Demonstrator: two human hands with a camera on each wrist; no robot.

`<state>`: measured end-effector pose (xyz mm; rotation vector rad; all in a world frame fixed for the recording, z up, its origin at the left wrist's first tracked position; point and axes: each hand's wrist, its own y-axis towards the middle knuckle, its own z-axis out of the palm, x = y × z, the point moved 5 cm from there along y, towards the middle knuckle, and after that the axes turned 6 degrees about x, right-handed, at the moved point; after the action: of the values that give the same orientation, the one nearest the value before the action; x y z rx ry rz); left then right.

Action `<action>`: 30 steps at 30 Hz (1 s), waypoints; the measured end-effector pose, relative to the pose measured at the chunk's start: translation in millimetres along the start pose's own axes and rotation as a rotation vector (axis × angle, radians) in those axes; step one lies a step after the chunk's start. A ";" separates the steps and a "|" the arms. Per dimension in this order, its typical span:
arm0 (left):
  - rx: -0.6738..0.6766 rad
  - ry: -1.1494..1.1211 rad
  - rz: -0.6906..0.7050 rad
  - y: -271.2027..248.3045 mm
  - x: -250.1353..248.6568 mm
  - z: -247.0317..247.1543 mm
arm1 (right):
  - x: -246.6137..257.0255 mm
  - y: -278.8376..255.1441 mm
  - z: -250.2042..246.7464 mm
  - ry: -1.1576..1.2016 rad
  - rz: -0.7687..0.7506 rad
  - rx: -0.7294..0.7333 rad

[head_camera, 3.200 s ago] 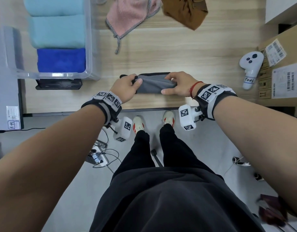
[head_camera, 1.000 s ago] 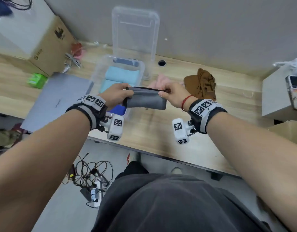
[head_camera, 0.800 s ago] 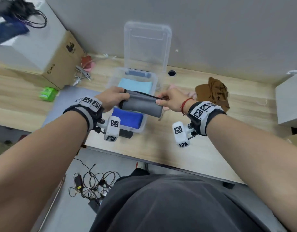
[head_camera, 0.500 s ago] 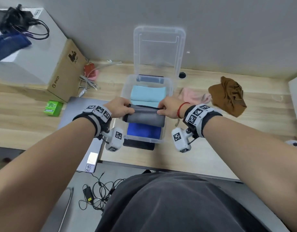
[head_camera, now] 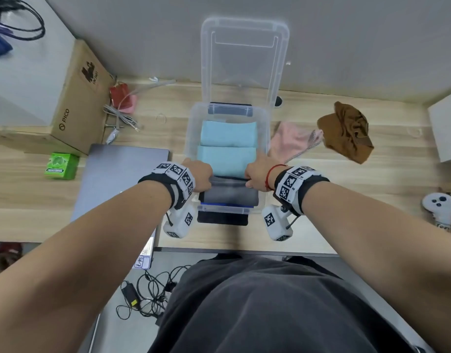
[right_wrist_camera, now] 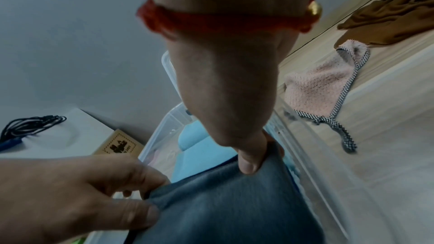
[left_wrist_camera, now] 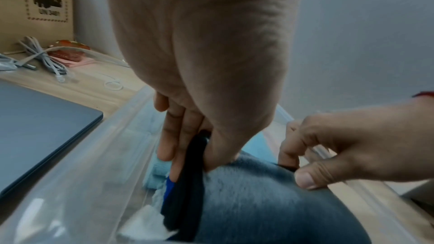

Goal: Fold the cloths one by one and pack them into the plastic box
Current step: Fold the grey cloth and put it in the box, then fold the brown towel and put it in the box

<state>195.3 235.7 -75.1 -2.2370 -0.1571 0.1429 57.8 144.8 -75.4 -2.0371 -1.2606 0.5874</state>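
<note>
The folded gray cloth (head_camera: 229, 193) is inside the clear plastic box (head_camera: 191, 128), at the end nearest the person. The left hand (head_camera: 199, 175) pinches the cloth's left end, with the thumb on one side and the fingers (left_wrist_camera: 173, 136) on the other side of its dark edge. The right hand (head_camera: 258, 174) pinches the right end the same way, thumb on top of the gray fabric. Both hands reach down past the box's rim.

Under the gray cloth a thin strip of a dark blue cloth (head_camera: 224, 204) peeks out by the near wall of the box. Behind the gray cloth lie two folded light blue cloths (head_camera: 228, 141), one after the other. The box's clear lid (head_camera: 244, 57) stands open against the gray wall.

The box sits on a wooden table (head_camera: 346, 200). To the right of the box lies a crumpled pink cloth (head_camera: 293, 138) with a checked trim, and beside it a crumpled brown cloth (head_camera: 346, 132). To the left of the box is a closed gray laptop (head_camera: 122, 179). Farther left are a small green box (head_camera: 61, 165) and a cardboard box (head_camera: 79, 103). A white controller (head_camera: 438, 208) lies at the right edge of the table.
</note>
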 end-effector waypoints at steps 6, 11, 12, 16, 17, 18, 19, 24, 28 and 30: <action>-0.146 0.004 0.052 4.3 2.5 4.9 | -0.4 3.5 1.7 -0.008 0.046 -0.259; -0.408 -0.118 0.220 -4.5 0.3 -7.9 | 5.0 -4.8 -14.1 0.287 -0.156 -0.230; -0.386 -0.093 0.223 -4.4 -1.5 -7.0 | 6.7 -4.8 -13.7 0.312 -0.162 -0.170; -0.204 -0.087 0.185 6.1 -2.2 8.1 | 12.6 5.3 1.0 0.282 -0.129 -0.048; -0.186 -0.080 0.178 9.1 -1.6 10.6 | 13.3 8.1 4.8 0.269 -0.109 -0.048; -0.171 -0.063 0.174 11.7 -1.6 13.0 | 13.9 11.3 8.8 0.255 -0.086 -0.048; -0.157 -0.032 0.171 13.8 -1.8 14.9 | 14.7 14.5 12.3 0.238 -0.069 -0.051; -0.126 0.108 0.128 20.7 -4.2 18.6 | 19.7 22.3 14.7 0.119 -0.033 -0.046; -0.105 0.097 0.126 27.5 -6.9 22.5 | 22.3 25.3 14.7 0.016 -0.013 -0.057; -0.104 0.082 0.127 28.9 -6.5 23.7 | 23.6 25.9 15.0 -0.015 -0.008 -0.075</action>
<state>186.9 235.0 -112.1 -2.3521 0.0227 0.1133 73.6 162.5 -105.3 -2.0909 -1.3175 0.5609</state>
